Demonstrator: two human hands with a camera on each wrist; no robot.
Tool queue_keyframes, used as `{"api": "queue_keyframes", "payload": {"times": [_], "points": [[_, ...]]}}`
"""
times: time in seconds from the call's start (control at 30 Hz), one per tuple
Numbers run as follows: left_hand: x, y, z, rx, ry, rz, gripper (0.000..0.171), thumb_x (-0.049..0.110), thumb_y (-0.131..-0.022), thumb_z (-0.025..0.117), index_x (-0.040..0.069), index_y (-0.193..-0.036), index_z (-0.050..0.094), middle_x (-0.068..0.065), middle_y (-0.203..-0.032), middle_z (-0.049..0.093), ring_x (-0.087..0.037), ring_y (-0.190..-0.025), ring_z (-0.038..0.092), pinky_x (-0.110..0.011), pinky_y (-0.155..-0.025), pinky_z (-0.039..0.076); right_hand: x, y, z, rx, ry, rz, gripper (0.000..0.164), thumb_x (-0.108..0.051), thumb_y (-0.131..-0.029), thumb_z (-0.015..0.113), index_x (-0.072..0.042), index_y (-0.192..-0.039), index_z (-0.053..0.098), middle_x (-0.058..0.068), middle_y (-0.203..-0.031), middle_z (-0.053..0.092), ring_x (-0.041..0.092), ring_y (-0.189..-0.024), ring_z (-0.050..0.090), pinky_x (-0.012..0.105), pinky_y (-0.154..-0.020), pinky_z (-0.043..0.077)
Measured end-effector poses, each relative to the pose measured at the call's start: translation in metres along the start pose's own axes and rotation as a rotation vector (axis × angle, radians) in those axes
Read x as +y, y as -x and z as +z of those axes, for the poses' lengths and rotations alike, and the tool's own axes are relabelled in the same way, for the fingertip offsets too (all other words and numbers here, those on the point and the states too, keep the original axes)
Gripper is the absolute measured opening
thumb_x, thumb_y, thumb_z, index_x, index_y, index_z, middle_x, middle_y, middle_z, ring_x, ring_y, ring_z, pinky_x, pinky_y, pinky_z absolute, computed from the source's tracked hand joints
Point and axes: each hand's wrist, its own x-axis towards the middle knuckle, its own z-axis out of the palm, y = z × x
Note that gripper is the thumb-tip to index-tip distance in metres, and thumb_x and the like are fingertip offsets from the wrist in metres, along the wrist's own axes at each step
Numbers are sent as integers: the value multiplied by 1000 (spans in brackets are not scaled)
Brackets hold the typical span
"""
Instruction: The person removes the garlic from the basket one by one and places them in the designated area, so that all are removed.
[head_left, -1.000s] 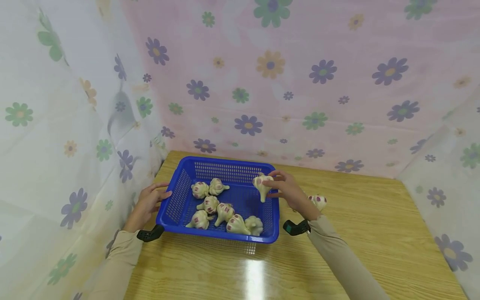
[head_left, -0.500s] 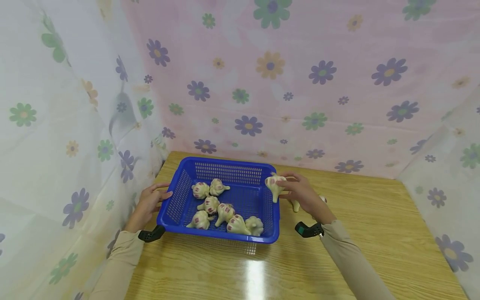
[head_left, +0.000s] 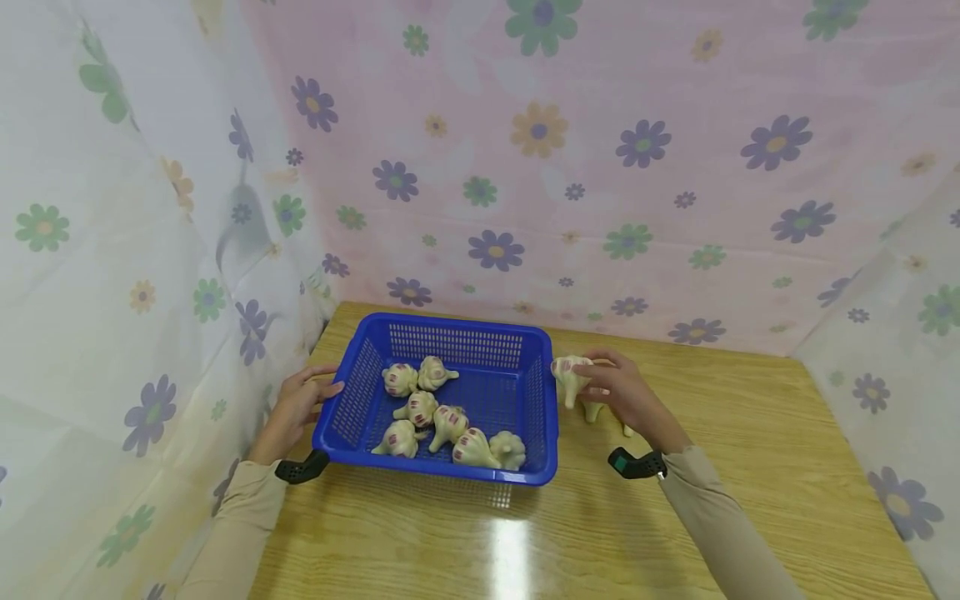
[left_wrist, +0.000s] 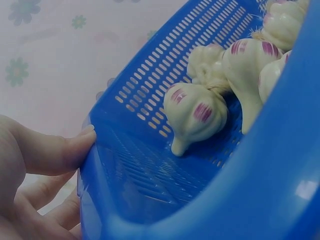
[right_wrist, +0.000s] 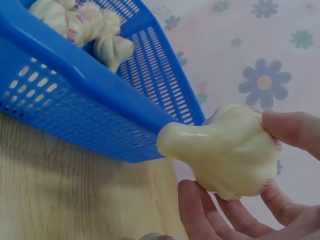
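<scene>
A blue plastic basket [head_left: 442, 472] with slotted walls holds several garlic bulbs [head_left: 450, 427], cream with purple streaks. My left hand [head_left: 295, 410] grips the basket's left end; in the left wrist view its thumb [left_wrist: 80, 146] lies on the rim and the other fingers are outside. Just beyond the right rim, my right hand [head_left: 626, 396] pinches one garlic bulb [head_left: 568, 379] between thumb and fingers, its stem pointing down. The right wrist view shows this bulb [right_wrist: 232, 155] close up, outside the basket wall.
Partly behind the right hand, another garlic bulb [head_left: 592, 412] and the tip of a further bulb [head_left: 627, 431] show on the wooden table [head_left: 750, 467]. Flowered cloth [head_left: 570, 200] hangs behind the table and along both sides.
My right hand has carried the held bulb from over the basket's right end rightward, past the rim. My left hand and the basket stay where they were.
</scene>
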Motion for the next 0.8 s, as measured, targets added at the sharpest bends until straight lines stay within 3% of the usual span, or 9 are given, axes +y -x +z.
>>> {"api": "queue_keyframes", "payload": {"times": [0.37, 0.6, 0.8], "points": [[0, 0, 1, 16, 3, -14, 61, 36, -72, 80, 24, -127, 56, -9, -116, 62, -24, -91, 66, -40, -70, 54, 11, 6, -15, 4, 51, 7, 48, -23, -94, 61, 0, -129, 37, 11, -118, 45, 27, -94, 57, 50, -92, 45], [3, 7, 1, -11, -18, 6, 60, 40, -76, 77, 25, -129, 54, -8, -119, 61, -25, -94, 65, -41, -72, 54, 17, 9, -27, 48, 90, 32, 50, -28, -92, 63, -1, -127, 38, 7, -115, 48, 36, -97, 55, 49, -91, 46], [10, 13, 3, -8, -13, 3, 56, 35, -79, 75, 24, -130, 53, -9, -120, 61, -25, -94, 65, -40, -71, 54, 21, 14, -39, 51, 69, 47, 47, -26, -93, 62, -2, -127, 38, 1, -107, 54, 26, -91, 61, 43, -87, 49]]}}
